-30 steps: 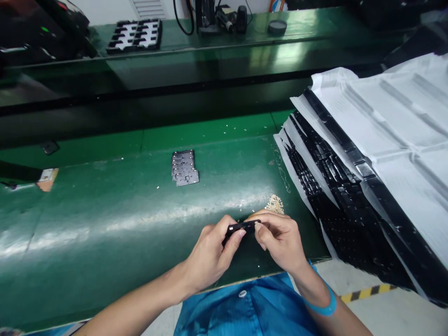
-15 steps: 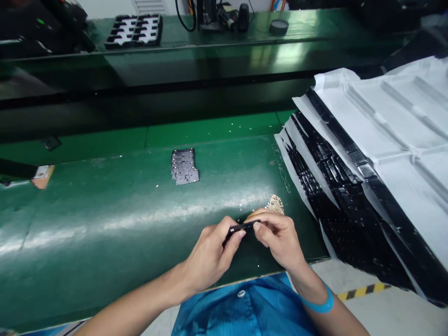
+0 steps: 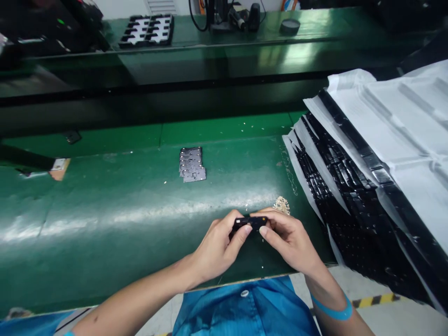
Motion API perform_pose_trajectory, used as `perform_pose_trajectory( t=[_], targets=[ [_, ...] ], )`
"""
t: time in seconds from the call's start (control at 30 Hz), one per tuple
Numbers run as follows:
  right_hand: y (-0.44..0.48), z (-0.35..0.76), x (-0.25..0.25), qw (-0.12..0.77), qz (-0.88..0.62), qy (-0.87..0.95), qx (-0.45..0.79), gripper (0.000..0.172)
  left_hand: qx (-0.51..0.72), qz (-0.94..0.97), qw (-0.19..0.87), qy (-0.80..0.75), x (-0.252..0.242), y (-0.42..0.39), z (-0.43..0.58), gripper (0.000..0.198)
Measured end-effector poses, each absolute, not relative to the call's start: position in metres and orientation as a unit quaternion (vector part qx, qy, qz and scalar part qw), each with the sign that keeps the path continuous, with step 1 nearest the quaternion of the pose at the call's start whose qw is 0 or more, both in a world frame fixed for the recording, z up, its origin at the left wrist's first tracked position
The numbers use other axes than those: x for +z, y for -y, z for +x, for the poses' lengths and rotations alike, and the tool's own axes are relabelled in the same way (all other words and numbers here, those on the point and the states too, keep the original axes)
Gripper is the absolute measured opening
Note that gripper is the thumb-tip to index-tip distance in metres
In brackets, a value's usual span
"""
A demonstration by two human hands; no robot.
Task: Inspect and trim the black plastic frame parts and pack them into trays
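A small flat black plastic part (image 3: 251, 222) is held between both hands above the green work surface (image 3: 115, 247). My left hand (image 3: 222, 242) pinches its left end, the thumb along the near edge. My right hand (image 3: 289, 238) grips the right end between thumb and fingers. Tiny pale and orange spots show on the part's near face. Just beyond my right hand lies a little heap of beige bits (image 3: 282, 205). Farther off, several dark flat plates (image 3: 192, 165) overlap in a row on the green surface.
At the right leans a tall stack of black trays (image 3: 353, 210) with white sheets (image 3: 413, 112) between them. A black tray with pale slots (image 3: 147, 31) and a round dark disc (image 3: 290, 26) sit on the raised back shelf. A dark post with a wooden block (image 3: 60, 169) stands left.
The black part has been tilted so more of its near face shows. My right thumb has shifted lower along it. The whole view has moved slightly.
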State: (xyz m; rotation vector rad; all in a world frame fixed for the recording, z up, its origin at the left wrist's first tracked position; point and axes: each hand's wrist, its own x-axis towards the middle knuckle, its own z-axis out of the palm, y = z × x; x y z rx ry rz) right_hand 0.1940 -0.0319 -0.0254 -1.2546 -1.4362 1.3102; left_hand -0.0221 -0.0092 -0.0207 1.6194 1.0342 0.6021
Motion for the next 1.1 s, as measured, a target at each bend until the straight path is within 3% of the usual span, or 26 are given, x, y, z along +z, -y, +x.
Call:
perform_pose_trajectory(
  t=[0.2,1.1],
  targets=[
    [0.033,0.183,-0.016,0.408,-0.498,0.607,0.467,0.018,0.281,0.628,0.622,-0.374,-0.014,0.007,-0.025,0.036],
    [0.036,0.181,-0.014,0.404,-0.475,0.656,0.426,0.03,0.294,0.647,0.585,-0.391,-0.026,0.004,-0.026,0.032]
  ],
)
